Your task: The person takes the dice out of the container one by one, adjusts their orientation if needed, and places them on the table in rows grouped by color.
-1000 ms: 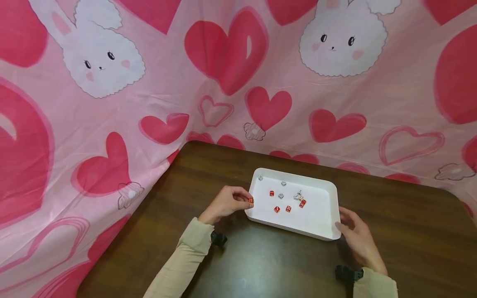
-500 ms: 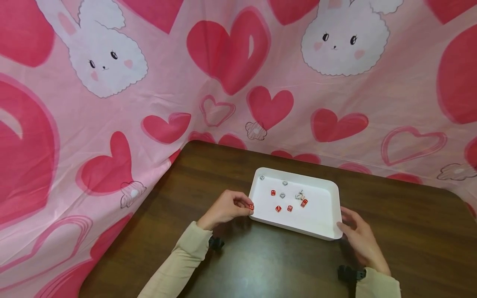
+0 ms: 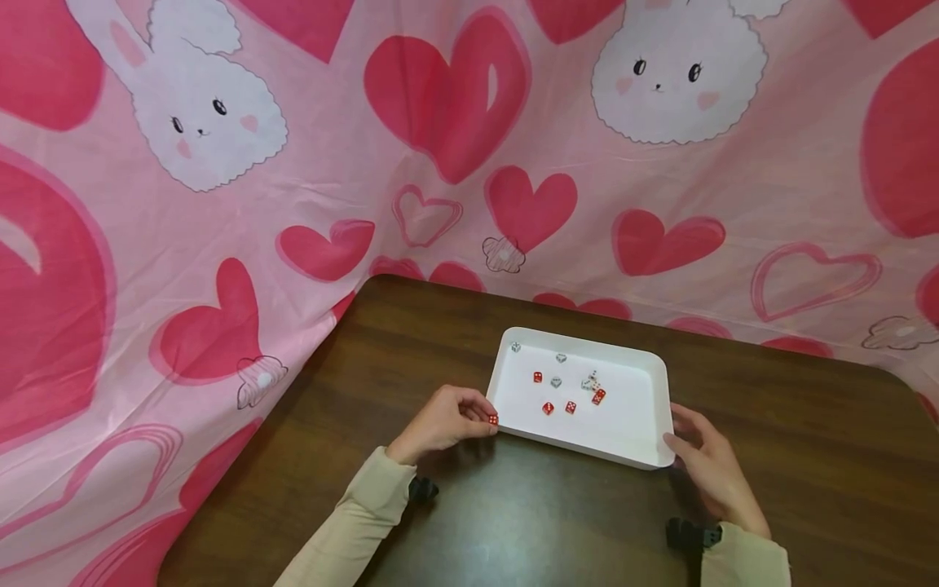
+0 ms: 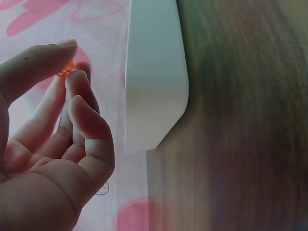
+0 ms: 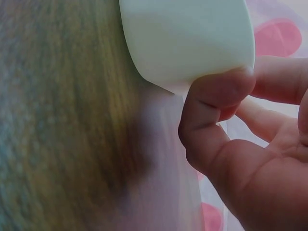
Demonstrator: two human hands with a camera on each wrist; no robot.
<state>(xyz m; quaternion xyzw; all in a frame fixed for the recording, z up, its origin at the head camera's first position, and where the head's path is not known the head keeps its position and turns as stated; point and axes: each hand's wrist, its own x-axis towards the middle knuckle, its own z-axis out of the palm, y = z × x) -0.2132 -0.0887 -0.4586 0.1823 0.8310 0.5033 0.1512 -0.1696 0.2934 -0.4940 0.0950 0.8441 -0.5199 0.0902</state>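
Observation:
Between thumb and fingertips, my left hand (image 3: 449, 420) pinches a red die (image 3: 493, 419) with white pips, just outside the near left corner of a white tray (image 3: 631, 451). In the left wrist view the die (image 4: 66, 70) shows orange-red between the thumb and a finger. My right hand (image 3: 707, 465) holds the tray's right end, the thumb at the near right corner and the fingers farther back along the side. Inside the tray lie several loose dice: red ones such as the red die (image 3: 548, 408), and clear or whitish ones such as the clear die (image 3: 556, 381).
The tray rests on a dark brown wooden table (image 3: 506, 522). A pink cloth (image 3: 440, 212) with hearts and rabbits hangs behind and to the left of the table. A black wrist mount (image 3: 423, 489) sits on the left wrist, another black mount (image 3: 685, 534) on the right.
My left hand has moved down toward the near edge, bringing the red die from beside the tray's left wall to its near left corner. The right hand stays at the tray's right end.

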